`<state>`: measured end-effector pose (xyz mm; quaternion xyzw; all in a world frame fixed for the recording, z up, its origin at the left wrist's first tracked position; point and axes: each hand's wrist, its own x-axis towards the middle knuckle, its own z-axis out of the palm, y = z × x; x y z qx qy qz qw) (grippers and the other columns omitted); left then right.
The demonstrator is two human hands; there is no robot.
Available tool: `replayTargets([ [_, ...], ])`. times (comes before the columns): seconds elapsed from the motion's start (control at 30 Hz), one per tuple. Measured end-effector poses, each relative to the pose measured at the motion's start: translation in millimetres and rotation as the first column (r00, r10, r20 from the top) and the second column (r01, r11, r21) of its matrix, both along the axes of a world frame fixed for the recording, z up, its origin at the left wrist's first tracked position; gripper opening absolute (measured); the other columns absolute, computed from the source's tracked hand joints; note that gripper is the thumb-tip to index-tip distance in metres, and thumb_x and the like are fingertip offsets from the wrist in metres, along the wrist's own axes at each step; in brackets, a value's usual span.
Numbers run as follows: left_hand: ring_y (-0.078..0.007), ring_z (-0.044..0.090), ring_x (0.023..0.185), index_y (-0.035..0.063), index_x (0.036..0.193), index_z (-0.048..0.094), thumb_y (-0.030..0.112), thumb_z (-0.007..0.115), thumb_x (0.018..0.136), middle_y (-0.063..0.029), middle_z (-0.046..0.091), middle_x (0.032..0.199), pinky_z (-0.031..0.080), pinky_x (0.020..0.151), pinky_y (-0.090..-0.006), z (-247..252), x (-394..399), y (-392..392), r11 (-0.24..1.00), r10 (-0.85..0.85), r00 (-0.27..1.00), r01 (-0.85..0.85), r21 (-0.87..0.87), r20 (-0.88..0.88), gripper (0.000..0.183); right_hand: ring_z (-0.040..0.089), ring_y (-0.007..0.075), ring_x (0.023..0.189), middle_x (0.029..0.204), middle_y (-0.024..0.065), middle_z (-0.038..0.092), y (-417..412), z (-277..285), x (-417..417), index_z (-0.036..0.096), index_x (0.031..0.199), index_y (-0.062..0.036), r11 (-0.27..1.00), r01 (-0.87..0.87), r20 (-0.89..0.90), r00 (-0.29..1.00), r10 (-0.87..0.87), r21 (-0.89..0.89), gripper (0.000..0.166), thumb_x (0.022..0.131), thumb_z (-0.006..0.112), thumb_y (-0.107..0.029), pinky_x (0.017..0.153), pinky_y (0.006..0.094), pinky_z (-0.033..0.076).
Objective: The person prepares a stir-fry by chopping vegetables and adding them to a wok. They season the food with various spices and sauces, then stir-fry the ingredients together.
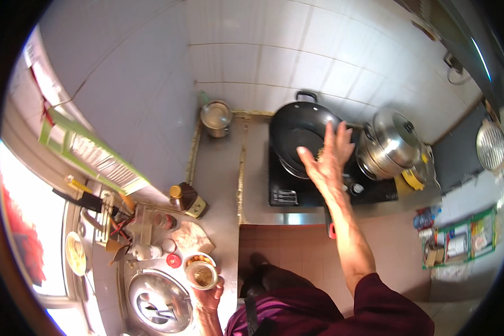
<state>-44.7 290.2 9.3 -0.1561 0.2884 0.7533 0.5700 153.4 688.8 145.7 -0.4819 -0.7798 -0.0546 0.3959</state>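
My left hand (208,299) is around a small white bowl (201,276) of brown, grainy contents, at the edge of the counter. Partly behind it is a second small bowl (199,259) with orange and yellow pieces. Over the black wok (294,138) my right hand (329,161) is held with fingers spread and nothing in it. Some yellowish bits (320,154) show beside its palm, against the wok. The wok sits on the left side of a black cooktop (283,196), its red-tipped handle (332,231) pointing toward me beneath my forearm.
A lidded steel pot (388,147) occupies the cooktop's right side. On the left counter are a brown bottle with a yellow cap (187,200), a red lid (173,261), a folded cloth (192,238) and a domed steel lid (161,300). A steel pot (216,117) stands in the corner.
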Motion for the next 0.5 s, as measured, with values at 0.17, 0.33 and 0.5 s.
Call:
replayTargets([
  [0.17,-0.0316,0.066,0.072,0.009,0.126,0.065,0.066,0.056,0.097,-0.0206,0.065,0.106,0.043,0.036,-0.0275,-48.4,14.4,-16.3,0.983,-0.053,0.993,0.034,0.183,0.102,0.064,0.039,0.0429,0.149,0.157,0.0266,0.045,-92.0,47.5,-40.0,0.051,0.149,0.0005,0.762,-0.634,-0.292,0.76,0.581,-0.132,0.075,0.09,0.082,-0.034,0.124,0.0612,0.018],
  [0.33,-0.0258,0.067,0.069,0.0089,0.121,0.063,0.063,0.048,0.102,-0.0131,0.071,0.1,0.047,0.039,-0.0308,-10.4,4.8,14.7,0.992,-0.019,1.0,0.018,-0.129,-0.007,0.059,0.058,0.0378,0.129,0.137,0.0205,0.059,-214.5,-24.9,-80.0,0.054,0.144,0.0012,0.214,-0.829,-0.375,0.444,0.814,-0.517,0.092,0.077,0.09,-0.05,0.11,0.0462,0.047],
  [0.5,-0.0199,0.067,0.063,0.009,0.12,0.063,0.055,0.05,0.105,-0.0064,0.072,0.092,0.049,0.042,-0.0322,-8.5,-18.0,5.3,0.986,0.02,0.986,-0.047,-0.161,-0.163,0.05,0.066,0.0287,0.118,0.127,0.0157,0.065,-263.5,-66.1,-113.0,0.056,0.138,-0.0047,-0.026,-0.814,-0.636,0.434,0.638,-0.581,0.076,0.079,0.093,-0.036,0.099,0.04,0.054],
])
